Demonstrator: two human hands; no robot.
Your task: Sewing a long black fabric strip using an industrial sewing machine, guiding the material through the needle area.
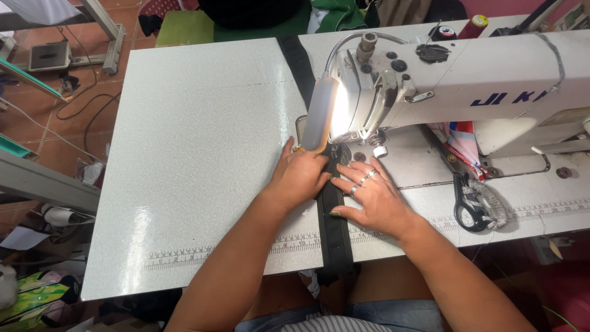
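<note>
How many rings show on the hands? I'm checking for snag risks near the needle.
3: one gold ring on the left hand, two silver rings on the right hand. Others may be hidden.

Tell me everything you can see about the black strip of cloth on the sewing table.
The black strip is a long, narrow band that looks like fabric. It lies flat across the white table, from its far edge, under the sewing machine's head, to the near edge, where it hangs over. The left hand and the right hand press on it beside the needle area.
</note>
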